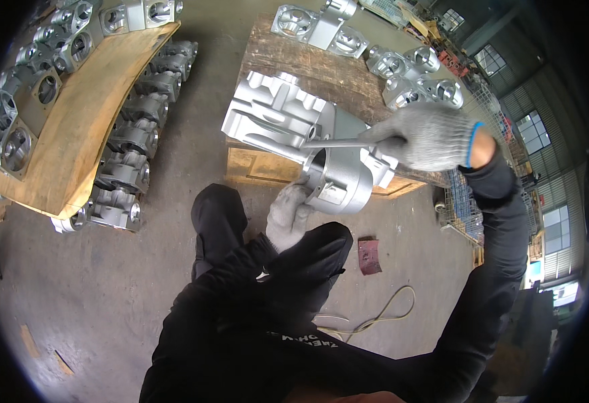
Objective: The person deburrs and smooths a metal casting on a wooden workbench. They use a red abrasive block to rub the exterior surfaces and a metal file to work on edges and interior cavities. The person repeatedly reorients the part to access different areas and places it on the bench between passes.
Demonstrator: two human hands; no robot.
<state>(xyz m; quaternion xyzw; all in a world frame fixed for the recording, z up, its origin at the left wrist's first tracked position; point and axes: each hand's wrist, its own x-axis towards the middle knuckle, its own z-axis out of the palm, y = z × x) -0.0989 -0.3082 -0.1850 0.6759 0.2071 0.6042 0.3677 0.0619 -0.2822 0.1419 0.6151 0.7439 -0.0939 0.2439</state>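
**Currently on the near edge of the table (261, 50): one large silver metal part (345, 124), with a gloved hand at either end of the work**

Bright silver all over, dull like bare cast metal rather than polished. Blocky toward the far left, with raised ribs (284, 97), hollows and stepped edges; smoother and flatter through the middle. Nearest the knees (222, 208), a thick-walled round end (356, 185), overhanging the wood. Dark opening (318, 163) facing left; a small squarish pocket in the outer wall.

Right hand (425, 138), grey knit glove with blue cuff: slightly blurred, clenched around a slim grey rod (335, 143). Rod laid across above the round end, tip by the upper rim of the opening. Contact with the metal unclear from this angle.

Left hand (288, 215), pale grey glove: low, fingers bent against the lower left rim of the round end. Hard to say if gripping or merely steadying.

Farther back on the scuffed brown wood, similar silver castings (325, 30). Off to the left, more around a bowed plywood sheet (100, 101). On the floor (140, 289), a dark red curved plate (370, 256) and a looped pale cord (413, 300).
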